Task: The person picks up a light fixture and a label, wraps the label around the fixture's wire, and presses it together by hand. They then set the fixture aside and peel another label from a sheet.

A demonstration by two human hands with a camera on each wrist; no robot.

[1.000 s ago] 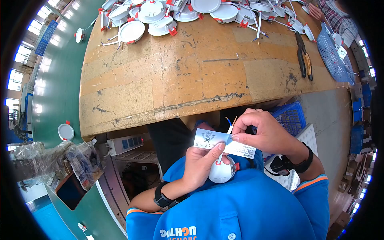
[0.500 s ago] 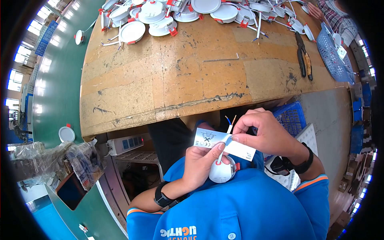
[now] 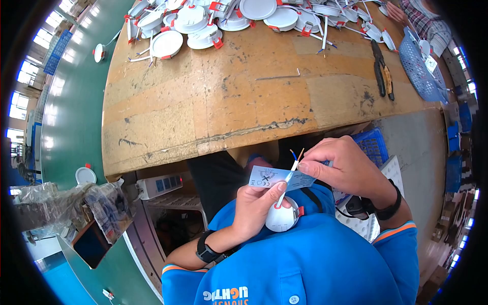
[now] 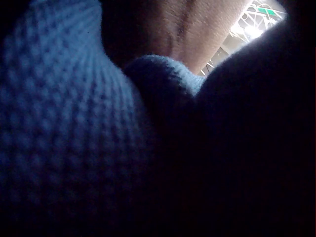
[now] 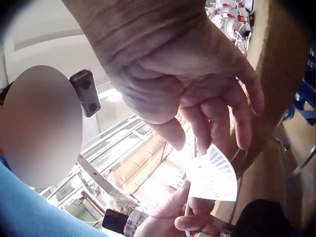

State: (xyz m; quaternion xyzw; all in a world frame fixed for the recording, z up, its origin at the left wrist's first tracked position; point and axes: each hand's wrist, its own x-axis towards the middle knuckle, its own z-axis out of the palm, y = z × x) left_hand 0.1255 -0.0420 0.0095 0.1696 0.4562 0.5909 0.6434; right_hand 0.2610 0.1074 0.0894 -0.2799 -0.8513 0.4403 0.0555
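Observation:
My left hand (image 3: 256, 208) pinches a printed paper label (image 3: 265, 176) and the white cable (image 3: 282, 197) with thumb and fingers. The cable rises from a round white downlight (image 3: 281, 218) with red clip ends, held low against the blue shirt. Bare blue and brown wires (image 3: 299, 154) stick out of its top end. My right hand (image 3: 335, 162) is right at that cable end; the right wrist view shows its thumb (image 5: 173, 134) and fingers apart and loosely bent. There, the label (image 5: 212, 177) curves out beside the cable, close below those fingers.
A heap of downlights (image 3: 203, 23) covers the far side of the brown worktable (image 3: 203, 101). Cutting pliers (image 3: 382, 71), a thin bent metal rod (image 3: 277, 78) and a blue basket (image 3: 419, 66) are on it. A green surface (image 3: 71, 117) runs along the left. Another person's arm shows at the far right.
My right hand has shifted slightly up and right, its thumb off the label's face. The label's right half has turned and curved. My left hand keeps its hold.

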